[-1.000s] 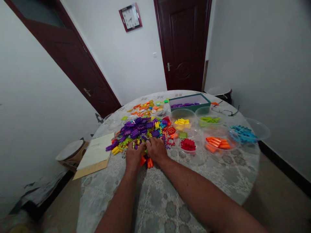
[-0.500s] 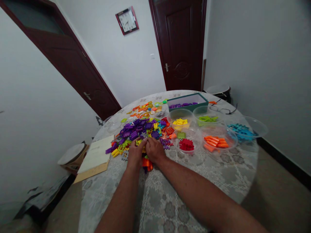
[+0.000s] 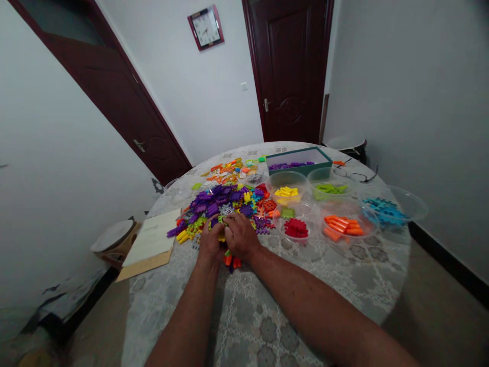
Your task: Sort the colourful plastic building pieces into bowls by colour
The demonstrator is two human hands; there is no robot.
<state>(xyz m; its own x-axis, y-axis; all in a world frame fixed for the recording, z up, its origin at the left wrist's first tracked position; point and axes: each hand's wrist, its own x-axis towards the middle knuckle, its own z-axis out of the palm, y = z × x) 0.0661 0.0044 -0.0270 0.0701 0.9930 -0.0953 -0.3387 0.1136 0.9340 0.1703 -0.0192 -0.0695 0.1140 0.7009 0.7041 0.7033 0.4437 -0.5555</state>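
Note:
My left hand (image 3: 209, 243) and my right hand (image 3: 239, 235) lie close together at the near edge of a heap of coloured plastic building pieces (image 3: 221, 203), mostly purple with yellow, green and red. Both hands curl their fingers over pieces; what each holds is too small to make out. Orange pieces (image 3: 232, 261) show just under my hands, by the wrists. The round table (image 3: 267, 326) has a pale patterned cloth.
Clear bowls hold sorted pieces: yellow (image 3: 286, 191), green (image 3: 330, 188), red (image 3: 296, 228), orange (image 3: 344, 225), blue (image 3: 384, 210). A teal box (image 3: 298, 160) holds purple ones. Glasses (image 3: 353, 174) lie at the far right. A paper pad (image 3: 152, 239) lies at the left edge. Loose orange pieces (image 3: 225, 172) lie at the back.
My hands have drawn tighter together and my right hand has shifted slightly left over the pile's edge. The view has swung a little.

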